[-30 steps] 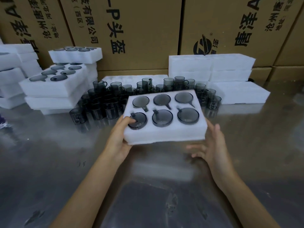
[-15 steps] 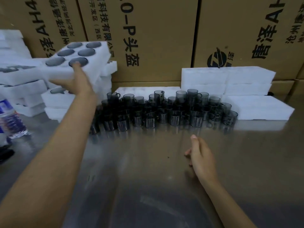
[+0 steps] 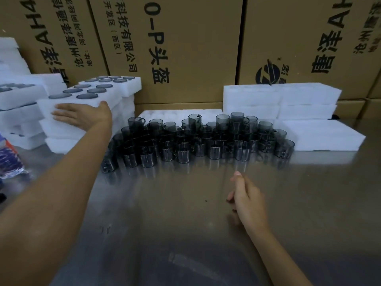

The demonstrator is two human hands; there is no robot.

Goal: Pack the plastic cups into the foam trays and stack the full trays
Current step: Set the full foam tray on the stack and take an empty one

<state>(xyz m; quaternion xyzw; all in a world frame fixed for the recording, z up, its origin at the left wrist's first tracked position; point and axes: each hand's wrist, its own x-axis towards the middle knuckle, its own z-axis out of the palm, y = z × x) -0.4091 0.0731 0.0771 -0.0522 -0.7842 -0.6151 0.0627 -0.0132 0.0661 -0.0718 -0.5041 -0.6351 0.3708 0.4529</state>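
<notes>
A full white foam tray (image 3: 70, 100) with dark cups in its holes lies on top of a stack of foam trays (image 3: 61, 141) at the left. My left hand (image 3: 82, 116) presses flat against the tray's front side, fingers straight. A crowd of smoky grey plastic cups (image 3: 198, 139) with handles stands in the middle of the steel table (image 3: 185, 223). My right hand (image 3: 245, 195) hovers low over the table in front of the cups, fingers loosely curled, holding nothing.
Empty foam trays (image 3: 282, 100) are stacked at the back right, with one flat tray (image 3: 321, 135) beside the cups. More filled trays (image 3: 18, 93) sit at the far left. Cardboard boxes (image 3: 185, 48) wall the back. A water bottle (image 3: 10, 159) stands at the left edge.
My left hand carried the full tray from the table's middle to the left stack, set it down and now presses its side. My right hand let go and stayed near the table.
</notes>
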